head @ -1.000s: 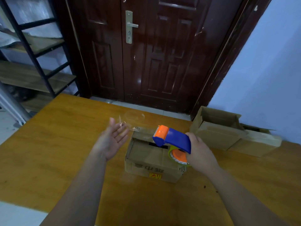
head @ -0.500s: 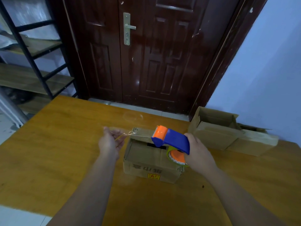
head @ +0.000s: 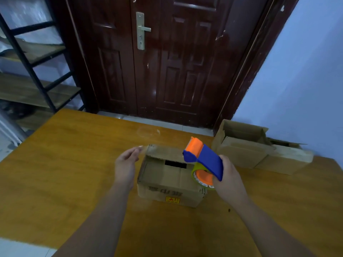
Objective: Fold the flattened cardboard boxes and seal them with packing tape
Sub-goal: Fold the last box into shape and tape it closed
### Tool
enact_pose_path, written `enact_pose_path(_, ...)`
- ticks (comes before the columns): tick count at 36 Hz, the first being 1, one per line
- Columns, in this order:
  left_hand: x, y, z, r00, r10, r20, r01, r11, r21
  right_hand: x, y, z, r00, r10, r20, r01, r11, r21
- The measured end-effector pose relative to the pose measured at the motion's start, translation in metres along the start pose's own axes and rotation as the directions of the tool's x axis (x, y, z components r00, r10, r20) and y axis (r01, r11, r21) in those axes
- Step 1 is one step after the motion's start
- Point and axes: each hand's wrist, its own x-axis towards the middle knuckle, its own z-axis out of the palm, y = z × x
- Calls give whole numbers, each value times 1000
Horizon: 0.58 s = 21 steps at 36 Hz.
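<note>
- A small brown cardboard box [head: 167, 180] sits on an orange-brown wooden table [head: 65, 164], near its middle and between the person's two hands.
- The top flaps of the cardboard box are folded in. A dark gap shows between them near the far edge, and the far flap stands a little raised.
- Dark printed characters and a small yellow and red label [head: 172, 200] are on the box's near face.
- The right hand [head: 229, 182] grips a blue and orange plastic tape dispenser [head: 207, 159] by its blue handle, with the fingers wrapped round it.
- The tape dispenser is held above the right side of the box, with its orange front end tilted up and towards the far flap.
- A yellowish roll of tape [head: 202, 177] on an orange hub hangs under the handle, just over the box's right edge.
- The left hand [head: 126, 165] is just beside the box's left side, with its fingers [head: 133, 152] close together and lightly bent towards the far left corner.
- The fingertips are blurred, so it cannot be told whether they pinch any clear tape or touch the box.
- Two more brown cardboard boxes stand side by side at the table's far right. The nearer open box [head: 243, 147] has its flaps up, and the further box [head: 285, 160] touches it.
- A dark red-brown panelled door [head: 167, 62] with a metal lever handle [head: 142, 30] is behind the table.
- A black metal shelf rack with wooden boards [head: 35, 75] stands to the left, and a pale blue wall [head: 306, 80] is on the right.
</note>
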Motion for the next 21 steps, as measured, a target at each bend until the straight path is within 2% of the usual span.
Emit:
enact_pose_path(7,2,-5,6,999,41,-22,-40,998,47,2,0,-1,1000,-12,-21,12,1000,7)
enact_pose_path(15,2,-17,5,997,74,18,-76,983,169,0,3,0,999,5,-35,-4,1000,9)
enact_pose_path(21,2,-18,12,995,-14,-97,18,999,37,2,2,1,1000,-5,-27,4,1000,-28)
